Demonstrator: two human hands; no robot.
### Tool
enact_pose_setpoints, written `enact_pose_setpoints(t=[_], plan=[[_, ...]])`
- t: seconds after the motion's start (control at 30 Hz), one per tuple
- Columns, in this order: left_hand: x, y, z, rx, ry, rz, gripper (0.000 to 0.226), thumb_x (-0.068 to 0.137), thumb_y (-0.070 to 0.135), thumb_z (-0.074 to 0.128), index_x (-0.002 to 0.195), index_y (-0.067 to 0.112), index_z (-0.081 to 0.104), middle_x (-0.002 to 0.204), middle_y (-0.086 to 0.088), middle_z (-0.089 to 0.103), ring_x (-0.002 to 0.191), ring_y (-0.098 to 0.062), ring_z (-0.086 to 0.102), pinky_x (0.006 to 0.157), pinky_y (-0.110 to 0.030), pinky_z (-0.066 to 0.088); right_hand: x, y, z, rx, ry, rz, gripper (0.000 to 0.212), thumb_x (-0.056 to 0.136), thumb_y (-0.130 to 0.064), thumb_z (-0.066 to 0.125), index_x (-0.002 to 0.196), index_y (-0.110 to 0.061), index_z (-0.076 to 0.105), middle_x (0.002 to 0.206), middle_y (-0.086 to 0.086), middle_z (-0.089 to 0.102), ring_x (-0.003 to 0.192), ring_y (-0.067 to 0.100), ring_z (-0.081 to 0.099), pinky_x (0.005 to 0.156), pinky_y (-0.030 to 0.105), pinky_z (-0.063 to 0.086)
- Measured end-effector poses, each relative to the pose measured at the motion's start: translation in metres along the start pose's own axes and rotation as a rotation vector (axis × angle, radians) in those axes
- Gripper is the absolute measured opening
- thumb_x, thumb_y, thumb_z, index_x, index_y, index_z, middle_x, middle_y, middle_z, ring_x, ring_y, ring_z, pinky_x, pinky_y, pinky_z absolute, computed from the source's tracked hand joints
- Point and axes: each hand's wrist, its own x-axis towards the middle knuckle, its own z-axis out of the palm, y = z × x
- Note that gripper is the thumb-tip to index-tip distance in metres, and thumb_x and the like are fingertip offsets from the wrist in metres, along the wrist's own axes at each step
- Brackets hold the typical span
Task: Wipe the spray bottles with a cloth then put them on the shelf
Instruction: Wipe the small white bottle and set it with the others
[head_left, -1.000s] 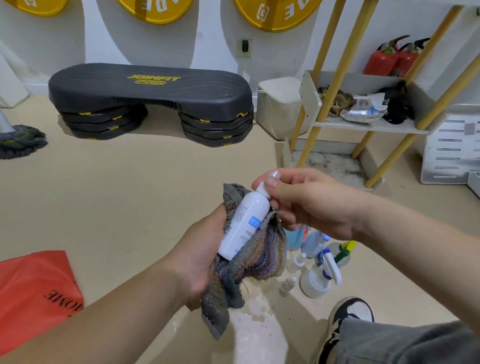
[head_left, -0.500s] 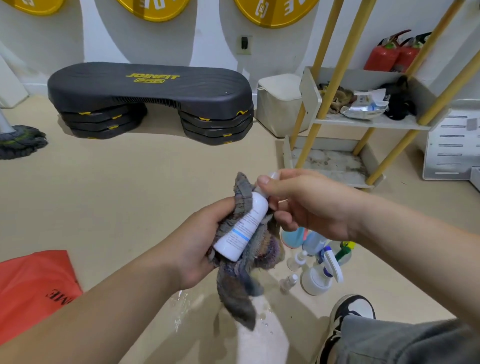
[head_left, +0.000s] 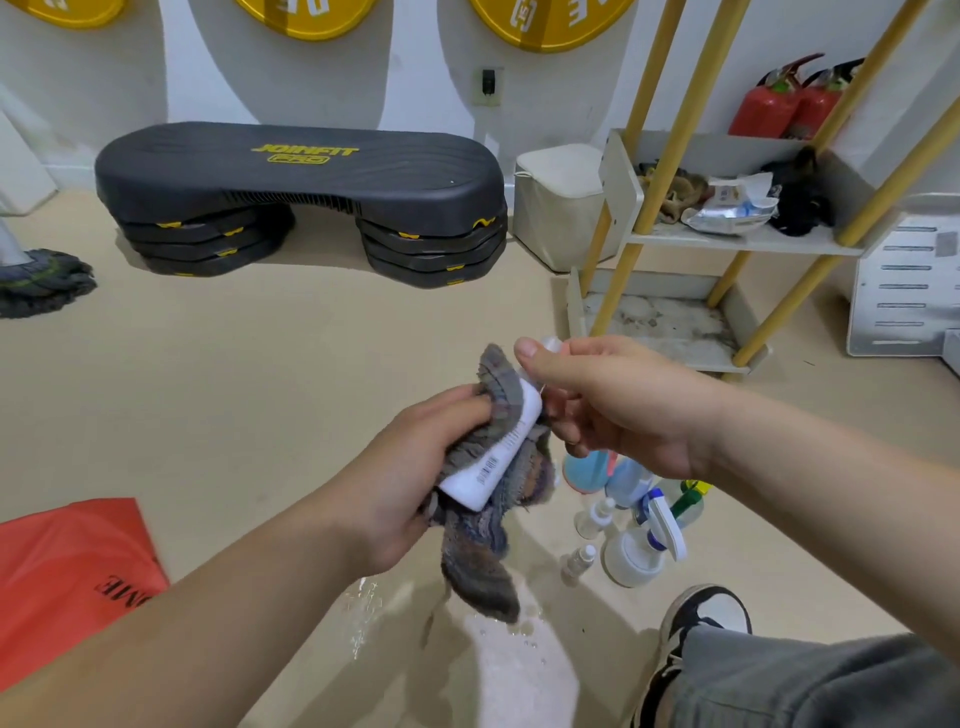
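The white spray bottle (head_left: 501, 452) lies tilted at the centre of the frame, its body wrapped in a grey cloth (head_left: 480, 566). The left hand (head_left: 410, 467) grips the cloth with curled fingers (head_left: 454, 404). The right hand (head_left: 618, 410) pinches the bottle's top between thumb and fingers. Just below and to the right, more spray bottles (head_left: 636, 551) stand on the floor (head_left: 260, 364). The shelf (head_left: 737, 243) is at the upper right. Drops of water (head_left: 371, 605) glisten under the cloth, so the bottle is probably slick. It could slip from the pinch and knock over those below. The thumb hides the nozzle. The right wrist covers part of the floor group, so their count is unclear.
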Motion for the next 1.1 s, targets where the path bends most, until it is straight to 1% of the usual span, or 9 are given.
enact_pose_setpoints(t=[0.1, 0.17, 0.27, 0.4, 0.57, 0.7, 0.83, 0.93, 1.1], plan=[[-0.001, 0.002, -0.007, -0.361, -0.093, -0.178, 0.037, 0.090, 0.026, 0.062, 0.114, 0.001, 0.075, 0.119, -0.020, 0.069, 0.107, -0.033, 0.065, 0.103, -0.044, 0.050, -0.004, -0.003, -0.005, 0.040, -0.142, -0.009, 0.016, 0.101, -0.016, 0.063, 0.115, -0.008, 0.064, 0.071, 0.006, 0.051, 0.055, 0.016, 0.044, 0.053, 0.030, 0.032], [-0.002, 0.002, -0.008, -0.399, -0.103, -0.178, 0.035, 0.086, 0.025, 0.063, 0.111, 0.002, 0.073, 0.116, -0.020, 0.066, 0.107, -0.032, 0.061, 0.100, -0.043, 0.049, -0.006, -0.004, -0.005, 0.016, -0.152, -0.035, 0.016, 0.101, -0.009, 0.059, 0.114, -0.002, 0.066, 0.070, 0.007, 0.052, 0.054, 0.017, 0.043, 0.053, 0.030, 0.033], [0.001, -0.001, -0.005, -0.110, -0.074, -0.047, 0.035, 0.100, 0.029, 0.060, 0.120, 0.002, 0.071, 0.119, -0.022, 0.071, 0.102, -0.028, 0.066, 0.093, -0.041, 0.050, -0.005, -0.003, -0.001, -0.055, -0.016, -0.065, 0.017, 0.101, -0.023, 0.066, 0.097, -0.008, 0.058, 0.066, 0.007, 0.050, 0.051, 0.018, 0.043, 0.052, 0.031, 0.034], [-0.002, -0.003, 0.007, 0.259, 0.156, 0.178, 0.017, 0.103, 0.025, 0.063, 0.115, 0.027, 0.075, 0.111, -0.017, 0.077, 0.092, -0.027, 0.077, 0.079, -0.042, 0.062, 0.000, 0.001, 0.001, -0.115, 0.166, -0.032, 0.041, 0.092, -0.047, 0.073, 0.079, -0.020, 0.044, 0.059, 0.002, 0.043, 0.046, 0.017, 0.044, 0.048, 0.028, 0.035], [0.000, 0.001, -0.004, -0.217, -0.009, -0.152, 0.040, 0.101, 0.027, 0.052, 0.127, 0.002, 0.070, 0.120, -0.017, 0.072, 0.107, -0.033, 0.066, 0.095, -0.044, 0.048, -0.001, 0.000, -0.003, 0.035, -0.037, -0.001, 0.025, 0.098, -0.033, 0.069, 0.103, -0.011, 0.057, 0.069, 0.003, 0.051, 0.054, 0.016, 0.045, 0.054, 0.031, 0.035], [0.002, -0.001, -0.007, -0.380, -0.047, -0.197, 0.034, 0.096, 0.027, 0.053, 0.119, 0.006, 0.067, 0.117, -0.019, 0.062, 0.111, -0.033, 0.058, 0.112, -0.048, 0.044, -0.003, -0.002, -0.004, 0.025, -0.091, -0.032, 0.009, 0.101, -0.013, 0.061, 0.107, -0.008, 0.066, 0.067, 0.005, 0.050, 0.053, 0.016, 0.044, 0.053, 0.030, 0.033], [0.002, -0.002, 0.002, 0.058, 0.071, 0.026, 0.030, 0.094, 0.028, 0.066, 0.120, 0.013, 0.071, 0.113, -0.017, 0.076, 0.099, -0.034, 0.074, 0.089, -0.040, 0.057, 0.000, -0.001, -0.001, -0.062, 0.067, -0.035, 0.031, 0.096, -0.039, 0.071, 0.095, -0.015, 0.053, 0.063, 0.003, 0.045, 0.050, 0.017, 0.044, 0.051, 0.028, 0.035], [-0.002, -0.003, 0.009, 0.252, 0.164, 0.160, 0.018, 0.100, 0.021, 0.066, 0.114, 0.028, 0.073, 0.103, -0.007, 0.079, 0.081, -0.017, 0.075, 0.058, -0.021, 0.053, 0.002, 0.001, -0.001, -0.122, 0.136, -0.010, 0.043, 0.089, -0.051, 0.075, 0.085, -0.019, 0.047, 0.060, 0.003, 0.045, 0.049, 0.018, 0.045, 0.049, 0.028, 0.035], [0.005, -0.002, -0.006, -0.080, 0.001, -0.087, 0.037, 0.103, 0.035, 0.060, 0.131, 0.012, 0.072, 0.133, -0.018, 0.071, 0.116, -0.033, 0.071, 0.105, -0.046, 0.053, 0.000, 0.002, -0.005, 0.014, -0.008, 0.031, 0.016, 0.100, -0.023, 0.067, 0.096, -0.010, 0.059, 0.065, 0.002, 0.051, 0.053, 0.016, 0.045, 0.051, 0.029, 0.038]])
